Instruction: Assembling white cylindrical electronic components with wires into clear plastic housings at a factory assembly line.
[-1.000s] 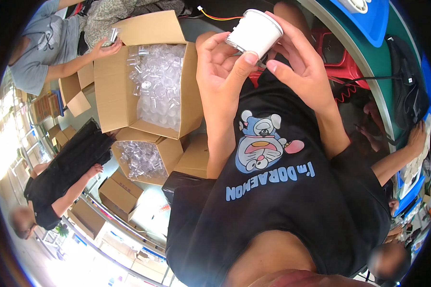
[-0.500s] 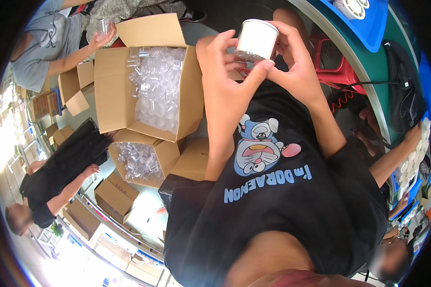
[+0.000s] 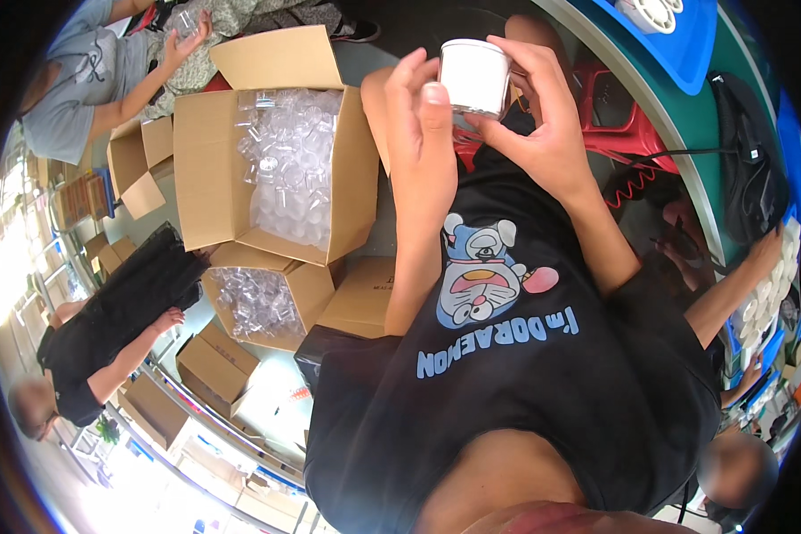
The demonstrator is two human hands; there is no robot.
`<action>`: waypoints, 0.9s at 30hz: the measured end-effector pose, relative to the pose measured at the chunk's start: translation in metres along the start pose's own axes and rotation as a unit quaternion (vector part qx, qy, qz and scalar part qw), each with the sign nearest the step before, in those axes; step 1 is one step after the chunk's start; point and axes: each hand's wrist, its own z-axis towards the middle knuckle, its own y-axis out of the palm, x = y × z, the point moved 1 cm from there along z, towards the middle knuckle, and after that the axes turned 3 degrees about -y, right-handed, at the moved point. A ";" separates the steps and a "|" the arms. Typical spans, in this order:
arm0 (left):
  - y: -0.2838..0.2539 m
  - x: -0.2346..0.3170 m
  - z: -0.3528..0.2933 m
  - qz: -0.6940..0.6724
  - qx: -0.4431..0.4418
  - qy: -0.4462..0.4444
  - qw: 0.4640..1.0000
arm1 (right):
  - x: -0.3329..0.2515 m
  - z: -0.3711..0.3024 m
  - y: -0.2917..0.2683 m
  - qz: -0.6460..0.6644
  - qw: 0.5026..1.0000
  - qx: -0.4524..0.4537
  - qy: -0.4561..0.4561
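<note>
Green bench point(image 3: 705, 132): curving along the far right.
Large carton point(image 3: 209, 169): standing open on the left, holding a heap of clear plastic cups point(image 3: 294, 160).
Red stool point(image 3: 636, 138): showing just left of the bench's pale edge.
Smaller carton point(image 3: 314, 292): standing just beside the large one, on its near side, holding more clear plastic pieces point(image 3: 254, 298).
Blue tray point(image 3: 685, 62): lying far right on the bench, carrying white round parts point(image 3: 651, 13).
Black bag point(image 3: 748, 169): lying on the bench, nearer than the tray.
Left hand point(image 3: 423, 133): spreading loosely bent, released fingers along the left side of the white cup point(image 3: 474, 76); cannot tell whether touching it.
Right hand point(image 3: 543, 142): grasping the cup, curling fingers around its right side and bringing the thumb against its near end.
White cup: resting in the right hand, being held between both palms, farther out than the black shirt point(image 3: 507, 392).
</note>
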 end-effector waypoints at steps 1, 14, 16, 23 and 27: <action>0.000 -0.005 0.005 -0.001 0.001 0.000 1.000 | -0.002 0.000 0.000 0.000 1.000 -0.001 0.000; 0.021 -0.011 0.019 -0.403 0.081 -0.273 0.870 | -0.020 -0.002 0.022 -0.081 0.997 0.011 -0.016; 0.026 -0.010 0.024 -0.317 0.135 -0.238 0.908 | -0.018 0.003 0.015 -0.085 0.996 0.001 -0.001; 0.027 -0.037 0.041 -0.314 0.074 -0.131 0.937 | -0.027 0.022 0.003 -0.145 0.989 0.000 -0.036; 0.068 -0.010 0.054 -0.333 0.014 -0.172 0.927 | -0.030 0.038 -0.036 -0.151 0.988 0.000 -0.014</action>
